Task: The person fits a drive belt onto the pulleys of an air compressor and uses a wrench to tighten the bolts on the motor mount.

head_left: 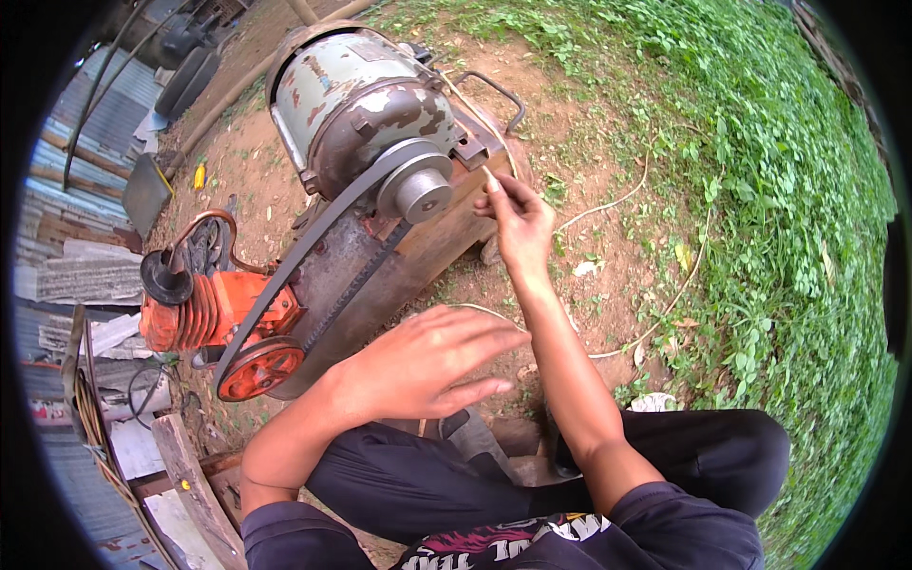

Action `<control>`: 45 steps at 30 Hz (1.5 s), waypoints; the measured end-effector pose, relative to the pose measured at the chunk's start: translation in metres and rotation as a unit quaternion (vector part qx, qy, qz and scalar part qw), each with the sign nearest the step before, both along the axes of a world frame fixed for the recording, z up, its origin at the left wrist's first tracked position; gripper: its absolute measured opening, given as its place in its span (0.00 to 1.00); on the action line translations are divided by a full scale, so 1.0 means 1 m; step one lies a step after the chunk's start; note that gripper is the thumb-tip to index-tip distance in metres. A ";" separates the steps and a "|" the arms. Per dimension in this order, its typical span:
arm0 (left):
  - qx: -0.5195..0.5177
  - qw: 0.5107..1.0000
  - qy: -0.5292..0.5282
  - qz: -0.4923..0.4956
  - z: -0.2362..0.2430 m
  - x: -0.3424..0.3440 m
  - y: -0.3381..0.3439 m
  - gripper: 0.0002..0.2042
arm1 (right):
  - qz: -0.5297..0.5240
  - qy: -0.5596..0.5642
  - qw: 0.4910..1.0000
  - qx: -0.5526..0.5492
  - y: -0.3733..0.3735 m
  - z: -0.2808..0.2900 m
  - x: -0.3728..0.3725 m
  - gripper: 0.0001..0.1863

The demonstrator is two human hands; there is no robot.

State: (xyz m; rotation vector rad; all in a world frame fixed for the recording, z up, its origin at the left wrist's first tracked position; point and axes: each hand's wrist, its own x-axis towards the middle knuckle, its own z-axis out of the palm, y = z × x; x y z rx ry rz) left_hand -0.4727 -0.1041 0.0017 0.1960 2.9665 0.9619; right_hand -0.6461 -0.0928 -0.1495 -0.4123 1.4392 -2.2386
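Note:
My right hand [521, 226] is raised beside the lower right end of an electric motor [356, 104] with peeling grey-green paint. Its thumb and fingers pinch a small pale pointed piece [490, 180] whose kind I cannot make out. My left hand [432, 361] hovers over my lap, fingers stretched out and apart from the thumb, holding nothing. On the motor's shaft sits a silver pulley [418, 188]. A black belt [306, 252] runs from it to the red wheel [259, 370] of an orange compressor head [214, 309]. Both machines stand on a brown metal tank [418, 275].
A pale cord [608, 204] loops over the dirt and grass on the right. A bent metal handle [503, 90] sticks out past the motor. Corrugated sheets [71, 228] and wooden planks [185, 465] line the left side. A yellow-handled object [199, 177] lies on the dirt.

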 end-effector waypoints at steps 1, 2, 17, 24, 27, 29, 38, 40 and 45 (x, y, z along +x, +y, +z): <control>-0.015 0.999 -0.025 -0.031 -0.003 0.003 -0.001 0.24 | 0.004 -0.026 1.000 -0.016 -0.007 0.000 0.003 0.16; -0.030 0.996 -0.050 -0.061 -0.006 0.006 -0.002 0.24 | 0.004 -0.018 1.000 -0.004 -0.013 0.000 0.006 0.17; -0.071 0.992 -0.105 0.029 0.001 0.018 -0.006 0.25 | -0.093 0.033 0.994 0.039 -0.031 0.016 -0.002 0.13; -0.074 0.989 -0.123 0.032 -0.009 0.014 -0.007 0.25 | -0.110 -0.195 0.963 -0.150 -0.047 0.023 0.019 0.15; -0.068 0.987 -0.141 0.035 -0.009 0.015 -0.007 0.25 | -0.129 -0.191 0.960 -0.159 -0.051 0.023 0.022 0.15; -0.070 0.987 -0.142 0.038 -0.010 0.018 -0.008 0.25 | -0.134 -0.159 0.970 -0.124 -0.052 0.023 0.025 0.15; -0.056 0.986 -0.151 0.037 -0.012 0.019 -0.010 0.25 | -0.164 -0.050 0.985 -0.014 -0.054 0.023 0.022 0.11; -0.055 0.986 -0.153 0.037 -0.014 0.017 -0.010 0.24 | -0.160 -0.064 0.985 -0.029 -0.058 0.024 0.021 0.10; -0.051 0.985 -0.158 0.039 -0.017 0.018 -0.011 0.24 | -0.120 -0.099 0.987 -0.037 -0.061 0.026 0.017 0.10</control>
